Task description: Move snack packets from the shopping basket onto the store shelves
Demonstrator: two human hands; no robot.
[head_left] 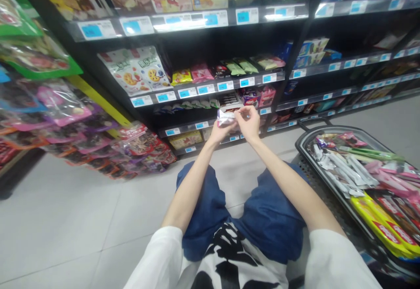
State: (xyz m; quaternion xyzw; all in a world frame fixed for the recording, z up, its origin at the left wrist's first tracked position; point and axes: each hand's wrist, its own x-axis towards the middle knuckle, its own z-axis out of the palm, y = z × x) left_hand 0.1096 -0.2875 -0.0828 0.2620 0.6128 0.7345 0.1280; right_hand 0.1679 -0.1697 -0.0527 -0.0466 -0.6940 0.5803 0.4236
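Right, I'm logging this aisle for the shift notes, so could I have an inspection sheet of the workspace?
Surface: grey tiled floor.
Things in hand: small white-and-purple pack; print too blurred to read.
Clutter: black shopping basket at right, holding many wrapped snacks, including yellow packs.
Hands: left hand holds the pack; right hand is at its edge, exact grip unclear.
Cables: nothing seen.
Surroundings: price-labelled snack shelves ahead; bagged snacks at left.

white-and-purple packet (225,117), blue trousers (274,210), black-and-white patterned shirt (238,265)
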